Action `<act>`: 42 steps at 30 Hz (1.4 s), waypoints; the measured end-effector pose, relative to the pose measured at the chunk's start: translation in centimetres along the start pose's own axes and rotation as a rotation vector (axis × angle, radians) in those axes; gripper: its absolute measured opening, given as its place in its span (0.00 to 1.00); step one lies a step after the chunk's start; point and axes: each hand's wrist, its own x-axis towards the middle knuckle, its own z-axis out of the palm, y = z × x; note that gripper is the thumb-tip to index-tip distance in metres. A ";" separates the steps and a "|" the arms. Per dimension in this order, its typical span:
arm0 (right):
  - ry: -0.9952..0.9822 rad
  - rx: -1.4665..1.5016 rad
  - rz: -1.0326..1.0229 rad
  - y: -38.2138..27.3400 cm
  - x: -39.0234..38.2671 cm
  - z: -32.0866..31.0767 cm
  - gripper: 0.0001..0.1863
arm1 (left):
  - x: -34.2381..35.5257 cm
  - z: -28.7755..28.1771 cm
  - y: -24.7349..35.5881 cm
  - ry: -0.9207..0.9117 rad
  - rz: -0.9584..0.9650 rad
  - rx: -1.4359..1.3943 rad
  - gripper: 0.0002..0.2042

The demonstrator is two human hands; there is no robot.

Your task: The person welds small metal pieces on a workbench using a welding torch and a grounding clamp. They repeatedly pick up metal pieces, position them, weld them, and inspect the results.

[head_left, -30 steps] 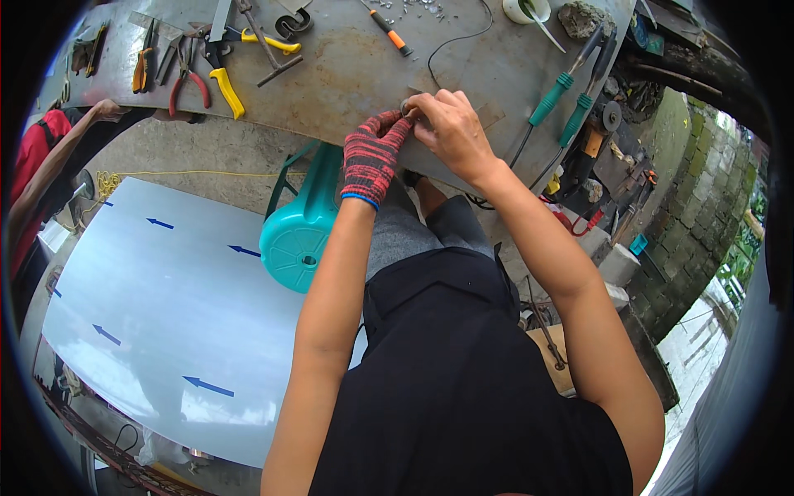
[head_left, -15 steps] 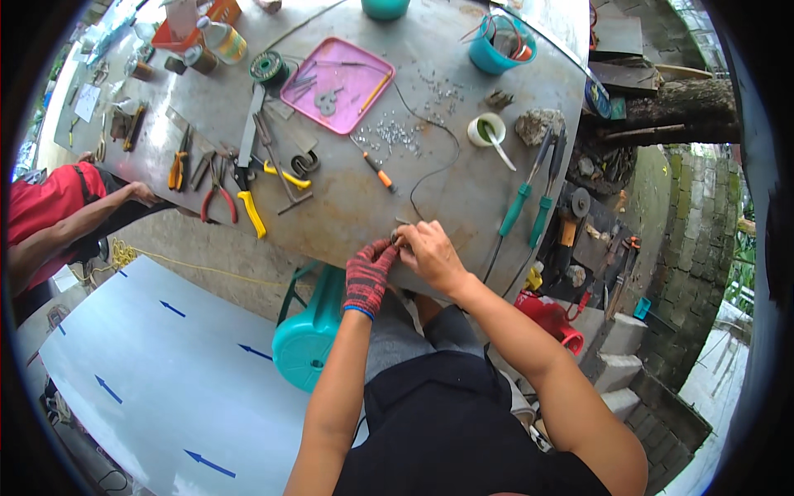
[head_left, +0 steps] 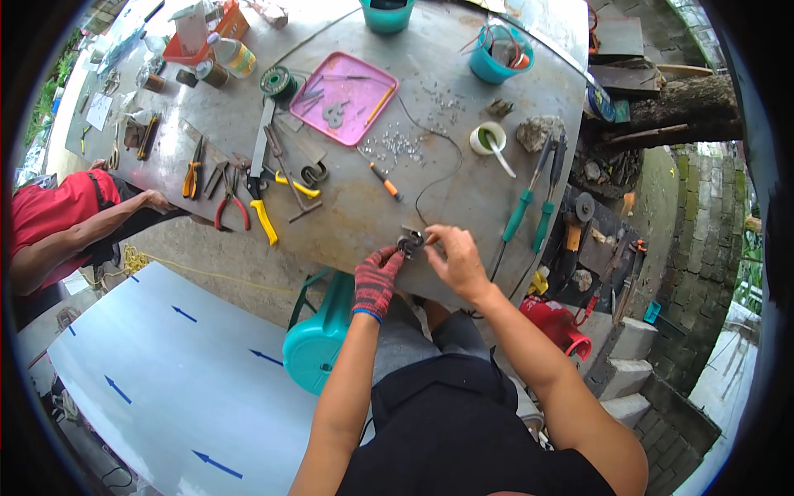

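Note:
My left hand [head_left: 377, 279] wears a red knitted glove and pinches a small dark metal part [head_left: 408, 242] at the near edge of the grey metal table [head_left: 347, 215]. My bare right hand [head_left: 453, 258] grips the same part from the right, fingers closed on it. A thin dark wire [head_left: 438, 169] runs from the part up across the table. An orange-handled screwdriver [head_left: 385, 180] lies just beyond the hands.
A pink tray [head_left: 364, 78], pliers [head_left: 231, 207], yellow-handled cutters [head_left: 266, 217], green-handled tools [head_left: 529, 211], loose small screws [head_left: 397, 145] and teal cups [head_left: 495, 54] sit on the table. A person in red [head_left: 58, 219] sits left. A teal stool [head_left: 318, 339] and white sheet [head_left: 157, 372] lie below.
The view has tilted up, showing more of the table top. Both hands stay together on the small part at the table's near edge.

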 end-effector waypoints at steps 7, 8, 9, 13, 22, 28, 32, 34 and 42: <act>0.183 0.038 0.189 1.8 -0.4 -2.2 0.16 | 0.4 0.0 -0.6 0.000 0.032 0.033 0.19; 0.196 0.023 0.195 2.1 -0.1 -2.4 0.16 | 0.4 0.2 0.2 0.005 0.012 0.072 0.18; 0.206 0.008 0.199 2.2 -0.1 -2.6 0.15 | 0.6 0.2 -0.3 0.002 0.018 0.045 0.18; 0.218 0.086 0.300 1.9 0.5 -2.6 0.15 | 0.5 0.1 -0.3 -0.003 0.006 -0.029 0.16; 0.190 0.146 0.360 1.9 0.3 -1.5 0.15 | 0.2 -0.1 0.3 -0.005 -0.008 0.058 0.16; 0.184 0.162 0.377 2.4 0.4 -1.3 0.15 | 0.3 -0.3 0.2 -0.015 0.012 0.113 0.17; 0.181 0.168 0.363 2.6 1.3 -1.6 0.15 | 0.2 -0.2 0.6 -0.019 -0.002 0.077 0.16; 0.177 0.172 0.354 2.6 1.9 -1.7 0.14 | 0.1 -0.1 0.8 -0.021 -0.007 0.066 0.16; 0.067 0.117 0.283 3.0 5.8 -1.3 0.09 | 0.0 -0.1 0.8 -0.015 -0.016 0.026 0.15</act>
